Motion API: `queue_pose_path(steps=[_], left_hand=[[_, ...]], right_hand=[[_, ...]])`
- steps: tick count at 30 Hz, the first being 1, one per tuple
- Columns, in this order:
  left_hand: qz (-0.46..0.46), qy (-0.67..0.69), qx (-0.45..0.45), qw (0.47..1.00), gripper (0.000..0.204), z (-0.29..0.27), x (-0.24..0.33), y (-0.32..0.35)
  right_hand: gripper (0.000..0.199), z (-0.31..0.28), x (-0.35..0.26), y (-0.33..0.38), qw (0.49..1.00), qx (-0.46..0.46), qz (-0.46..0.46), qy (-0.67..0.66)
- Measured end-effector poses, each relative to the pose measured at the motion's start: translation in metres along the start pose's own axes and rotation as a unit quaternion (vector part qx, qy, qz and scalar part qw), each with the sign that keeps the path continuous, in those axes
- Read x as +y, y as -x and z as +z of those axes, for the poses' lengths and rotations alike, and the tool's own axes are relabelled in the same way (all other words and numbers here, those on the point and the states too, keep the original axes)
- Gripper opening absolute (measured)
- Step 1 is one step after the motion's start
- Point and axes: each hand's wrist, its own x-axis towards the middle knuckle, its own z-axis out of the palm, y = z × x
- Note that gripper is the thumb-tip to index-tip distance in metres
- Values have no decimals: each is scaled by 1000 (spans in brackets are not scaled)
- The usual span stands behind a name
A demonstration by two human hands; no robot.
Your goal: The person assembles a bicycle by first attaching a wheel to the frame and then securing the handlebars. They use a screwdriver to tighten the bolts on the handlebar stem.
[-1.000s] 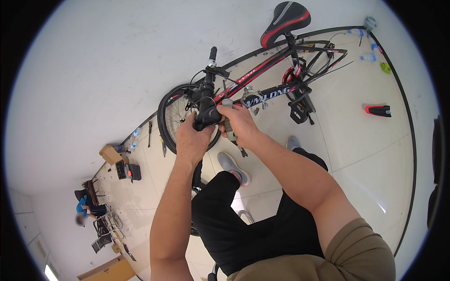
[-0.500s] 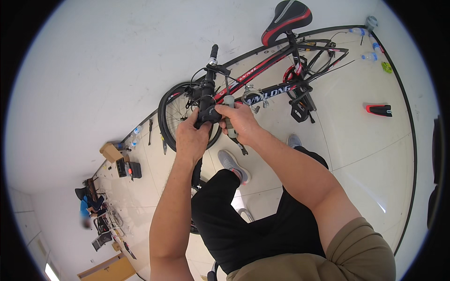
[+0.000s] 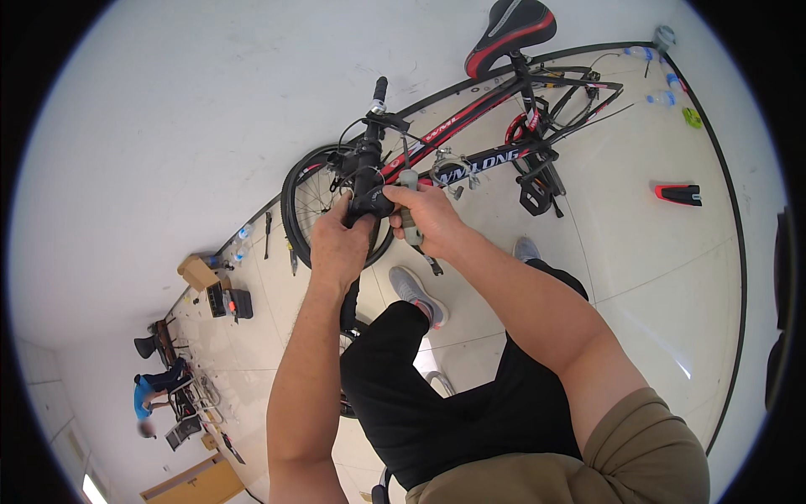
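The left hand (image 3: 337,244) is closed around the near black handlebar grip (image 3: 368,202) of the bicycle (image 3: 470,151), which stands on the tiled floor (image 3: 638,252) beside the white wall. The right hand (image 3: 430,220) grips a grey tool (image 3: 410,220), probably a wrench handle, just beside that grip. The front wheel (image 3: 312,195) is behind both hands. A red and black object (image 3: 678,194) lies on the floor, well apart.

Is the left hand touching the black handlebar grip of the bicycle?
Touching. The head view shows the left hand wrapped around the near black handlebar grip, fingers closed over it with no gap. The right hand sits right beside it.
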Motion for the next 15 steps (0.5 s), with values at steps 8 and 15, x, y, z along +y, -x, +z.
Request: queue_pose_path(steps=[8,15], left_hand=[[23,-34,11,999,57,0,-6,-1],[36,-21,6,999,64,-1,1,7]], right_hand=[[16,-1,0,0,1000,-2,13,19],[18,5,-6,3,1000,4,15,7]])
